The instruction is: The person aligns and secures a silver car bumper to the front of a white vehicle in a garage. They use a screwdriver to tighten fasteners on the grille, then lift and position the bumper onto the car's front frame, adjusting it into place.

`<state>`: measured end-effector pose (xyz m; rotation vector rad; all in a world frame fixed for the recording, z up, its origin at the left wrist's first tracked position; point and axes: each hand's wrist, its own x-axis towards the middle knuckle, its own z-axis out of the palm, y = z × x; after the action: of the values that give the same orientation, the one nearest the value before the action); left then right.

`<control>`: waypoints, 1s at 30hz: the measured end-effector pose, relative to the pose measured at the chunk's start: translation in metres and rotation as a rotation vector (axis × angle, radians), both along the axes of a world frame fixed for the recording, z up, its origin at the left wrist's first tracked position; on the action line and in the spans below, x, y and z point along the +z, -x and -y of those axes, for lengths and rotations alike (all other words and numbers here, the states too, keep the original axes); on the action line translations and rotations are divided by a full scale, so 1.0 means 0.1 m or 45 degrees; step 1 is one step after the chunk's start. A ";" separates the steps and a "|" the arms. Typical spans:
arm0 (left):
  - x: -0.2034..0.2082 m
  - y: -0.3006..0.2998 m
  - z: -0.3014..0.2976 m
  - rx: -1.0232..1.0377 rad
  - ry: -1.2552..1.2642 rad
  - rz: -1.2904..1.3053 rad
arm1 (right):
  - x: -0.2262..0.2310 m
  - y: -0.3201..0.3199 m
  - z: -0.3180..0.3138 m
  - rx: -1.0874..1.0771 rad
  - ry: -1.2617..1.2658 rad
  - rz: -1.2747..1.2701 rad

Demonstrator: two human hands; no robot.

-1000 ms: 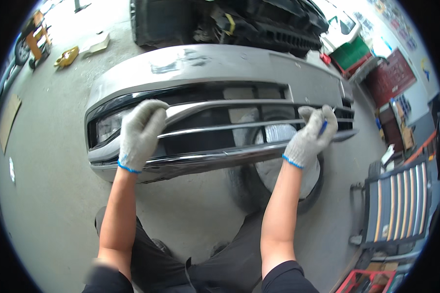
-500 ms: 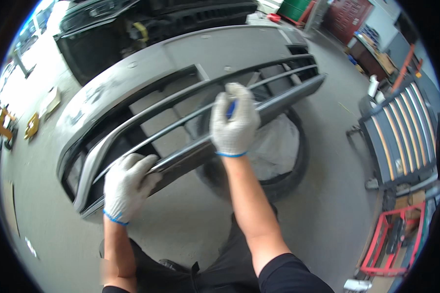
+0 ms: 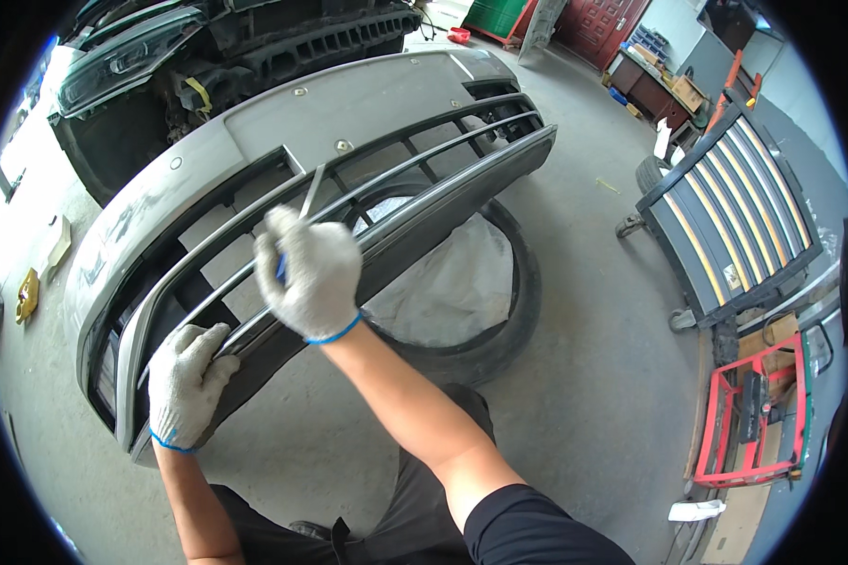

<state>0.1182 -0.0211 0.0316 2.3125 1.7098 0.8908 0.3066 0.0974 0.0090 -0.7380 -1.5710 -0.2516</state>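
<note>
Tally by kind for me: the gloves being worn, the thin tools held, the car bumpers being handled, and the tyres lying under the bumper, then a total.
Gloves on the left hand and right hand: 2
Thin-shafted tool in the right hand: 1
Bumper: 1
Tyre under the bumper: 1
Total: 5
</note>
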 end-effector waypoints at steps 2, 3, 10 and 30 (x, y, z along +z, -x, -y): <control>0.00 0.09 0.01 -0.041 0.037 0.048 | 0.02 0.18 0.19 0.093 0.006 0.048; 0.01 0.12 0.02 -0.058 0.132 0.109 | -0.03 0.27 0.25 0.160 0.048 0.058; 0.03 0.32 0.06 -0.169 0.306 0.258 | -0.04 0.35 0.36 0.163 0.139 0.181; 0.00 1.65 0.35 0.661 -0.303 1.579 | -0.03 1.04 0.79 0.146 0.338 0.518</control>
<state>-0.0470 -0.0559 0.0316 0.8210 1.5310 2.0638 0.2030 0.0182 0.0062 -0.8331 -2.0545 -0.1123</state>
